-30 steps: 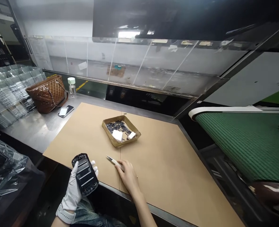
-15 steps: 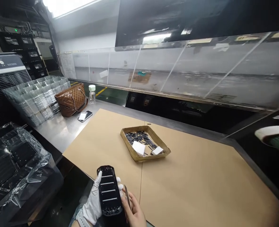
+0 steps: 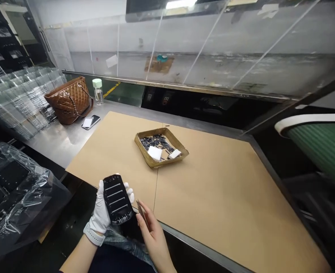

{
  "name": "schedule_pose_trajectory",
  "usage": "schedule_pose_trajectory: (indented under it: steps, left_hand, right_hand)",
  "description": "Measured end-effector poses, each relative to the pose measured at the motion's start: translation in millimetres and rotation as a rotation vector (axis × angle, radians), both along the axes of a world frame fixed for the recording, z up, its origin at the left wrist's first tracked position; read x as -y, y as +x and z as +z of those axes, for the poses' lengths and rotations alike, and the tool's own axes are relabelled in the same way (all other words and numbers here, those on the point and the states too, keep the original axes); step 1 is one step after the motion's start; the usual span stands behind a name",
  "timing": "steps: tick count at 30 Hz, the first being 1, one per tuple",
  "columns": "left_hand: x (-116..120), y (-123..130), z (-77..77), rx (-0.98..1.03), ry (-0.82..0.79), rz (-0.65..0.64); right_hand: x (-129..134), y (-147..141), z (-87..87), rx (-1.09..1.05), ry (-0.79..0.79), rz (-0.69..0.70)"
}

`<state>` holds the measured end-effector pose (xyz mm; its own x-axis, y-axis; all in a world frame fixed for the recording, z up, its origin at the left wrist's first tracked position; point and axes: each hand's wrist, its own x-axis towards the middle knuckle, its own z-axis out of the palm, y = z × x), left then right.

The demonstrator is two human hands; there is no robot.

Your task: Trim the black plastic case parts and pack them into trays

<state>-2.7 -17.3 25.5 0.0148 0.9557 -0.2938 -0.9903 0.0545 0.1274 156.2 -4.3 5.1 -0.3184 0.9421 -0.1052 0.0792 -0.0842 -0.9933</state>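
In my white-gloved left hand (image 3: 100, 210) is a black plastic housing (image 3: 116, 199), long with rounded corners and several pale slots across its face. The thumb lies along its left side and the fingertips show past its right edge. My bare right hand (image 3: 153, 231) pinches slim metal tweezers (image 3: 141, 212), points upward, just right of the housing and apart from its slotted face. Beyond both hands, a shallow cardboard tray (image 3: 147, 161) holds many small dark strips (image 3: 158, 142) and two white blocks (image 3: 155, 152).
Brown board (image 3: 213, 182) covers the metal bench. At the back left are a phone (image 3: 95, 120), a brown quilted handbag (image 3: 68, 100), a bottle (image 3: 98, 93) and stacked clear trays (image 3: 22, 102). Plastic-wrapped black parts (image 3: 16, 182) stand lower left; a green-padded chair (image 3: 318, 144) is at right.
The camera view has tipped down and swung right, so the bench appears higher and further left. Both hands keep nearly the same hold on the housing and tweezers.
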Motion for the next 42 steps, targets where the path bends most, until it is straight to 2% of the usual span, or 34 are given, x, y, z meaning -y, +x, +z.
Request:
schedule_pose_trajectory:
  steps: [4,9,15,18,27,33,42]
  left_hand:
    - [1.5,1.0,6.2,-0.003,-0.010,0.021]
    - [3.0,6.9,9.1,-0.042,-0.056,0.035]
    - [13.6,23.9,-5.7,-0.060,-0.111,0.000]
    - [19.1,28.2,-13.0,-0.054,-0.137,-0.015]
    - [27.3,30.4,-29.3,-0.079,-0.118,-0.001]
    - [26.8,30.3,-31.8,-0.047,-0.117,-0.004]
    - [31.1,32.6,-47.4,-0.075,-0.266,0.046]
  right_hand:
    - [7.0,-1.9,11.9,0.027,0.048,0.069]
    - [5.2,-3.1,13.9,0.143,0.094,0.009]
    - [-2.9,-22.3,28.2,0.225,0.315,0.067]
    - [-3.6,-27.6,31.2,0.267,0.372,0.055]
    - [-4.4,-24.9,27.1,0.339,0.400,0.080]
    - [-5.6,-25.7,28.2,0.348,0.429,0.093]
    - [-5.8,-22.3,26.8,0.346,0.435,0.135]
